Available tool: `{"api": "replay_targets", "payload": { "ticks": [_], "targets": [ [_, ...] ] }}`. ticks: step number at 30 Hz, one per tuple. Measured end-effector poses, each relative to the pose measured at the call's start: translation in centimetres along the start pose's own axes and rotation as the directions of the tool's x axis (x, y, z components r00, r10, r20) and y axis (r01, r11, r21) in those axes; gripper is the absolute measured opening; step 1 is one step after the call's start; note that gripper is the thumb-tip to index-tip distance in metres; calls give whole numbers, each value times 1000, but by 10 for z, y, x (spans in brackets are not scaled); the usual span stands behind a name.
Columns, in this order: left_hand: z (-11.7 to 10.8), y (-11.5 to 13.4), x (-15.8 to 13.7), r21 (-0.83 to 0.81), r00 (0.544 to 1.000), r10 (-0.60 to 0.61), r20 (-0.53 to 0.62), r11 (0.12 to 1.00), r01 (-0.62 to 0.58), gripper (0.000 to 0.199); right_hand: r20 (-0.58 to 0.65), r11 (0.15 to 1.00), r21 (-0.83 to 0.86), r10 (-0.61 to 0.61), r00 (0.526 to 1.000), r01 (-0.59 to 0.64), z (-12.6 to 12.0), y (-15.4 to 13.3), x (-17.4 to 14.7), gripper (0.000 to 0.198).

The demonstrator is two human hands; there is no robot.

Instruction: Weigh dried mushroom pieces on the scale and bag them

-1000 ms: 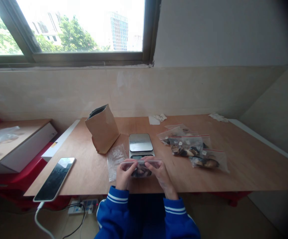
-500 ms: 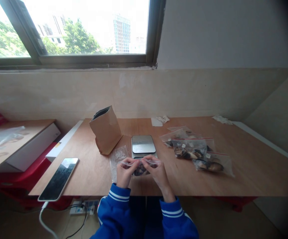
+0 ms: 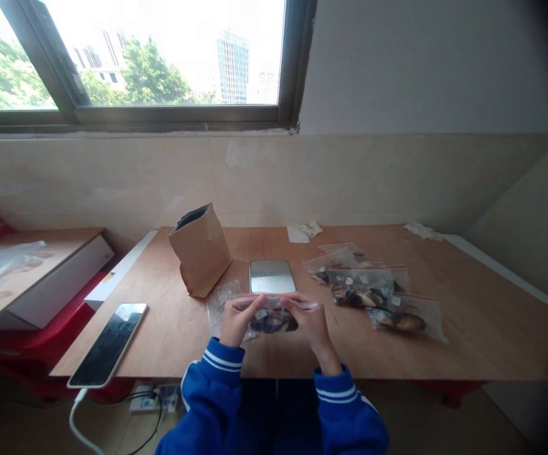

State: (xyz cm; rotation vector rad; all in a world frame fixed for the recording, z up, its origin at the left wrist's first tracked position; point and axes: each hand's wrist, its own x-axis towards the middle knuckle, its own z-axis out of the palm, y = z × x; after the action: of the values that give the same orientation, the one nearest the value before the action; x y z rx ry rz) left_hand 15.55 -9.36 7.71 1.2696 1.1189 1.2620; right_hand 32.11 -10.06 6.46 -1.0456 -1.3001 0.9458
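Note:
Between my hands is a clear zip-lock bag with dark and pale pieces inside, perhaps dried mushrooms. My left hand pinches its top edge on the left, and my right hand pinches the same edge on the right. The fingers of both are closed along the seal. Just beyond the bag lies a kitchen scale with a bare metal plate; its front part is hidden by the bag and hands. Beside my left hand a crumpled clear plastic bag lies flat on the table.
An open brown paper bag stands at the back left. Several filled zip-lock bags are piled to the right. A phone on a charging cable lies at the table's left front edge. Crumpled tissue lies near the wall.
My hands have moved apart along the bag's top edge, the right one shifting rightward. The bag's front now shows more fully, its top edge stretched between them.

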Motion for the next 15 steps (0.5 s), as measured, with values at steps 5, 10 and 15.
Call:
{"api": "replay_targets", "payload": {
  "ticks": [5, 10, 15],
  "targets": [
    [12, 6, -3, -107, 995, -93, 37, 990, 97, 36, 43, 999, -22, 45, 998, -44, -16, 1, -4, 33],
    [19, 4, -2, -89, 986, -109, 122, 989, 120, 49, -40, 989, -43, 138, 990, -140, -46, 2, 4, 40],
    [-38, -12, 9, 147, 920, 115, -375, 987, -64, 49, -667, 999, -12, 31, 744, -53, -113, 22, 22, 68]
  ]
}}
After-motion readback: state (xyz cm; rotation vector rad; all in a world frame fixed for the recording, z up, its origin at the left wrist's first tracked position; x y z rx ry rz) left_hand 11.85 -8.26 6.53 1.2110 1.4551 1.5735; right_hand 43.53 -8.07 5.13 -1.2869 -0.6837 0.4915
